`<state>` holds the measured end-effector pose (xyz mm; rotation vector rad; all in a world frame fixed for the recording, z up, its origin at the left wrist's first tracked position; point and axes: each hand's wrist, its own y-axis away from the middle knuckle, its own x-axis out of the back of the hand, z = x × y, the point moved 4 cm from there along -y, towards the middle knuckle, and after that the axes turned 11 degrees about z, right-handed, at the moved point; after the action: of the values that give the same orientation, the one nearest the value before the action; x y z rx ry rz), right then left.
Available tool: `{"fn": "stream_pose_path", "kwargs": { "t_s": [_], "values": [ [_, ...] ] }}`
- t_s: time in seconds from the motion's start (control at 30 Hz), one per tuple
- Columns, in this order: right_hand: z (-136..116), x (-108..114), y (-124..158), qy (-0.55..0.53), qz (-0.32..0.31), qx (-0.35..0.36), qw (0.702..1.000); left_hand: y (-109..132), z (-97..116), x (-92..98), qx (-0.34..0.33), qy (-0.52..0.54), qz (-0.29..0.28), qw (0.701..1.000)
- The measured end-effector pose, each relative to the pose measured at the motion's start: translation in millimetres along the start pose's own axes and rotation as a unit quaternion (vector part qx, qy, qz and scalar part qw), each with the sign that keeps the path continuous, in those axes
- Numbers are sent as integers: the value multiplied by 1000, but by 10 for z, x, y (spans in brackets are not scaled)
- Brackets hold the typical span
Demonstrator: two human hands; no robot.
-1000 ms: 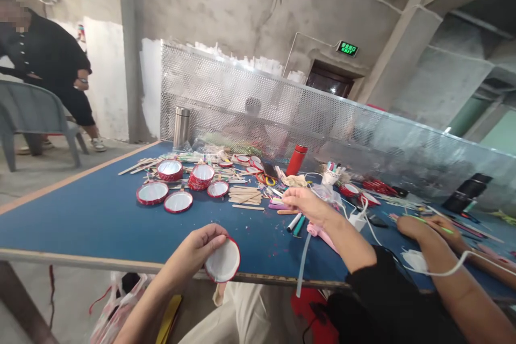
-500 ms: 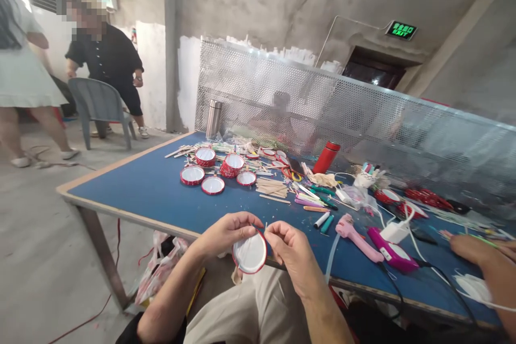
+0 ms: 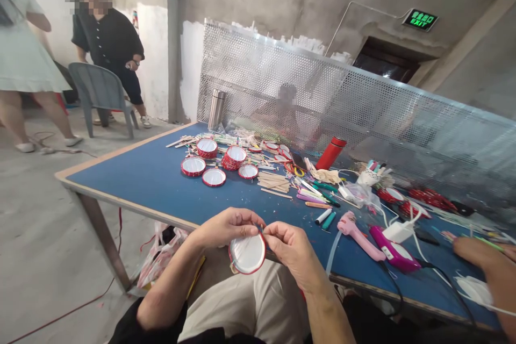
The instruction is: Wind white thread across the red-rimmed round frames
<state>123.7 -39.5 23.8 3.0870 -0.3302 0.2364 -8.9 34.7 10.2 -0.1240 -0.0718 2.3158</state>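
Observation:
My left hand [image 3: 226,227] is closed on a small round drum [image 3: 247,253], white-faced with a red rim, held over my lap at the near edge of the blue table [image 3: 145,183]. My right hand [image 3: 288,244] pinches at the drum's upper right rim, on something too small to name. Both hands touch the drum. More red-rimmed drums [image 3: 213,177] lie in a group on the table's far left part.
Wooden sticks [image 3: 274,183], markers, a pink glue gun [image 3: 355,231], a purple glue gun [image 3: 393,250] and a red bottle [image 3: 330,153] litter the table. Another person's hand [image 3: 479,250] works at right. A perforated metal screen [image 3: 342,107] backs the table. Two people and a grey chair [image 3: 100,91] stand at left.
My right hand came back from the table's middle to the drum and now pinches its rim. The view swung left, bringing the standing people into sight.

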Motion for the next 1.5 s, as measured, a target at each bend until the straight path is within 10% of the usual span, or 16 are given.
{"fn": "stream_pose_path", "kwargs": {
  "t_s": [0.3,0.73,1.5],
  "values": [
    [150,-18,-51,22,75,15,997,13,-72,16,-11,-31,52,998],
    [126,-152,-102,-249,146,-27,957,36,34,-45,-23,-93,53,994],
    [473,-160,338,28,270,121,955,-26,41,-83,-17,-248,263,932]
  ]
}}
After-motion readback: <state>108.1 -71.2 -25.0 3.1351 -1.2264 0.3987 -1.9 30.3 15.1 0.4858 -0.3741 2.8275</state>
